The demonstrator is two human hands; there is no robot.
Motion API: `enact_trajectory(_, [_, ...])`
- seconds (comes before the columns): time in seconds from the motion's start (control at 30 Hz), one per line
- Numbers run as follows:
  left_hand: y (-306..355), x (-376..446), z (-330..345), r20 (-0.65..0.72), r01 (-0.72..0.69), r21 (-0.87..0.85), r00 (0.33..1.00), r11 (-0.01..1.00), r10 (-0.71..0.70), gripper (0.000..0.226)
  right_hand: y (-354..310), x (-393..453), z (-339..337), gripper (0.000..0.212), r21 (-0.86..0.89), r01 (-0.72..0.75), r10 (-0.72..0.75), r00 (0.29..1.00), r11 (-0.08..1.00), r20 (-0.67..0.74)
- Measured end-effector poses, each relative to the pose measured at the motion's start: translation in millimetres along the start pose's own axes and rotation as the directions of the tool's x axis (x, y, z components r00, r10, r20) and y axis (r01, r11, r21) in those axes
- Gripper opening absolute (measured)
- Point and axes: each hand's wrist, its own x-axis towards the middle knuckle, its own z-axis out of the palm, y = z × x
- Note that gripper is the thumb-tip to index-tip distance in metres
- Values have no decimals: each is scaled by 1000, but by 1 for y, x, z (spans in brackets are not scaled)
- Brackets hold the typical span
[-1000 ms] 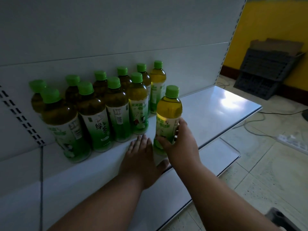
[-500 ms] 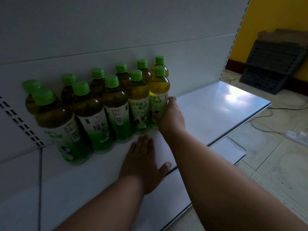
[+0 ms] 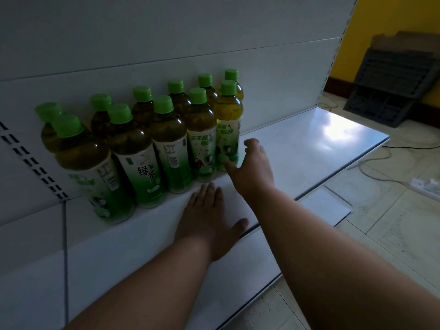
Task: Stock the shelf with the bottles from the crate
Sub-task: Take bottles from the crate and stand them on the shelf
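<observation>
Now: right hand (image 3: 253, 166) grip spread beside end bottle (image 3: 228, 129) | left hand (image 3: 209, 222) flat on shelf (image 3: 309, 144) | rear bottles half hidden

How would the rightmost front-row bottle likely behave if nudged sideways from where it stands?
The rightmost front bottle looks tall and narrow, so it probably tips rather than slides. It seems nearly full, so likely heavy enough to resist a light touch. Bare shelf on its right offers no support; the right hand is open beside it.

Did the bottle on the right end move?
Yes. The bottle went back from the shelf front edge into the front row, against the others; the right hand has let go.
</observation>
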Motion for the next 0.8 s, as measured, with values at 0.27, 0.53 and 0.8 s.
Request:
enact_trajectory(0.27, [15, -44, -22, -191, -289, -84, 944, 954, 270, 66, 26, -114, -87, 74, -418, -49, 71, 997, 907, 38])
enact_trajectory(0.53, [134, -139, -35, -119, -561, -37, 824, 827, 554, 70, 39, -284, -207, 70, -648, -368, 366, 919, 667, -145])
enact_trajectory(0.8, [250, -252, 7, -67, -752, -36, 659, 659, 749, 66, 93, -440, -281, 67, -601, -609, 562, 772, 518, -298])
